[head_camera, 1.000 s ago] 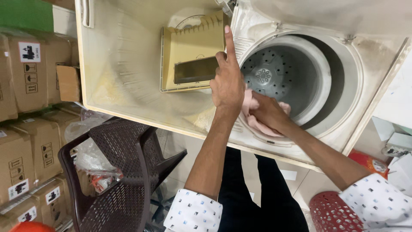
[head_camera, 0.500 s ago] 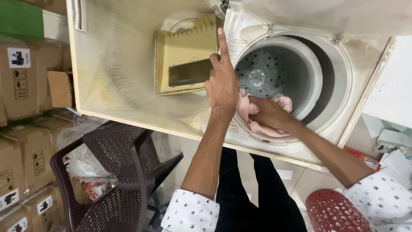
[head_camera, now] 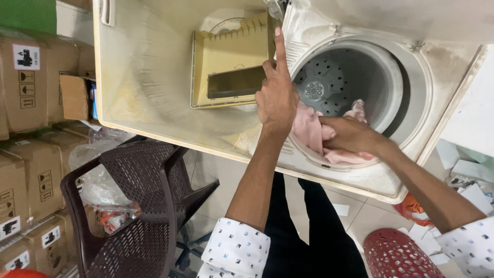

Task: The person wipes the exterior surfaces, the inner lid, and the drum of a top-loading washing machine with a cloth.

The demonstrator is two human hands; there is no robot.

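Note:
A pale pink cloth [head_camera: 312, 131] hangs over the front rim of the perforated drum [head_camera: 339, 82] of a cream twin-tub washing machine [head_camera: 154, 87]. My right hand [head_camera: 352, 135] grips the cloth at the drum's near edge. My left hand [head_camera: 276, 95] rests on the strip between the two tubs, index finger pointing up, its palm touching the pink cloth's left side. To the left of that hand lies the yellowed square inner lid [head_camera: 231, 67] of the other tub.
A dark brown mesh plastic chair [head_camera: 134, 206] stands at the machine's front left. Stacked cardboard boxes [head_camera: 31, 82] line the left. A red plastic basket [head_camera: 399, 255] sits on the floor at lower right, near scattered papers [head_camera: 463, 170].
The view has shifted so the machine sits lower and to the right. The pink cloth is now pulled further up over the drum's rim. My left hand stays between the tubs.

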